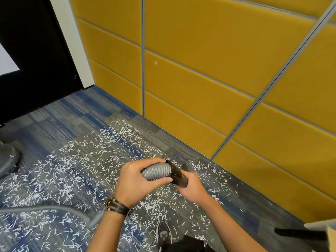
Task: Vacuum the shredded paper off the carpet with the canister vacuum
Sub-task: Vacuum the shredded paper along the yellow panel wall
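White shredded paper (87, 160) lies scattered over the blue-grey carpet (60, 120), thickest in the middle and lower left. My left hand (134, 180) grips the grey ribbed vacuum hose (157, 171) near its end. My right hand (190, 186) holds the black cuff (179, 176) fitted on that hose end, from below. The hose loops back along the lower left (54, 209). Part of the grey canister vacuum (9, 155) shows at the left edge.
A yellow padded wall (200, 70) runs along the right and back, meeting the carpet. A black door (32, 60) stands at the back left. My shoe (163, 233) is below the hands. A black tube (300, 233) lies at the lower right corner.
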A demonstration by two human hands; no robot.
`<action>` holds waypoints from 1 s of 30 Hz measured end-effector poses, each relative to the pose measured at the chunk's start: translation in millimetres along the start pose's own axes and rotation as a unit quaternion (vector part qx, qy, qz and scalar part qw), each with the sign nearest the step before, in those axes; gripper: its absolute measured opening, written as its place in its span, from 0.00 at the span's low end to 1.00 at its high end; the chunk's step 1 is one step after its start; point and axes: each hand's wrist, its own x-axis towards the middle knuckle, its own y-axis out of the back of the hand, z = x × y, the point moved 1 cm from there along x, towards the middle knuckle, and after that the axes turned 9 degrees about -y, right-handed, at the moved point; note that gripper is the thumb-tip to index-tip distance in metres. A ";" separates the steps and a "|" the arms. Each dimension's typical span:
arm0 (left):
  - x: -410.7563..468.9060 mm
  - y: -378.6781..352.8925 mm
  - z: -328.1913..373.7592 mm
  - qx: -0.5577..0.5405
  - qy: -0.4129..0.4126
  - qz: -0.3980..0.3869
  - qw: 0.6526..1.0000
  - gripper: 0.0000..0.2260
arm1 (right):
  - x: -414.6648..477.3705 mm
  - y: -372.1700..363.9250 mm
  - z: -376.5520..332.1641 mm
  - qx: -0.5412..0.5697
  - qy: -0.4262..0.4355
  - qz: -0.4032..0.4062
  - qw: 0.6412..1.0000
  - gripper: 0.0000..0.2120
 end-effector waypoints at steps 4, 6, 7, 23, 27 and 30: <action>-9.6 -3.1 -2.1 -0.017 0.009 -0.014 1.000 0.24 | -18.2 -3.6 11.9 -0.001 -0.013 0.001 1.000 0.08; -15.5 -6.1 -1.8 -0.005 0.006 -0.007 1.000 0.23 | -22.7 -2.1 14.1 -0.002 -0.015 0.000 1.000 0.08; -17.5 -7.4 -1.2 0.003 0.006 0.000 1.000 0.23 | -22.5 -0.2 13.3 -0.005 -0.013 0.003 1.000 0.08; -34.0 -8.2 -6.1 -0.004 0.029 -0.011 1.000 0.23 | -31.9 -9.5 21.2 -0.033 0.008 0.001 0.999 0.05; -42.7 -16.9 -1.4 -0.004 0.024 -0.030 0.999 0.26 | -51.1 -8.0 31.6 -0.033 -0.007 0.014 0.999 0.08; -47.7 -19.5 1.8 -0.002 0.027 -0.015 1.000 0.27 | -53.4 -5.6 30.4 -0.031 -0.018 0.020 0.999 0.10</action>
